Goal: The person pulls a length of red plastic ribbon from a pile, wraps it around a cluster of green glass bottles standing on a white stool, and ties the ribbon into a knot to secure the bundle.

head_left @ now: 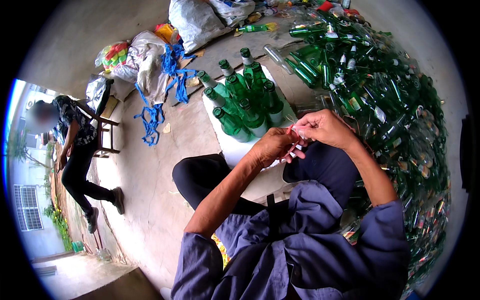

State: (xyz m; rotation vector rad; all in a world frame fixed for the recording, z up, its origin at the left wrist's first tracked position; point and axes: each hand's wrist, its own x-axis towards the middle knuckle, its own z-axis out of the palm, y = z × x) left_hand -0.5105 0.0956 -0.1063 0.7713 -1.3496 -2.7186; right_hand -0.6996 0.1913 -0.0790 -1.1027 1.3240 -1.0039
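Observation:
My left hand (272, 145) and my right hand (324, 128) meet in front of me and pinch a thin red plastic strip (292, 137) between their fingers. The strip runs from one hand to the other and partly hides inside them. Just beyond my hands, several upright green glass bottles (240, 100) stand packed together on a white sack (231, 146). My knees in dark trousers lie below my hands.
A large heap of green glass bottles (380, 100) fills the right side. Blue straps (170, 75), white sacks (195, 20) and a colourful bag (115, 54) lie on the concrete floor at the back. A person (80, 150) sits on a wooden stool at the left.

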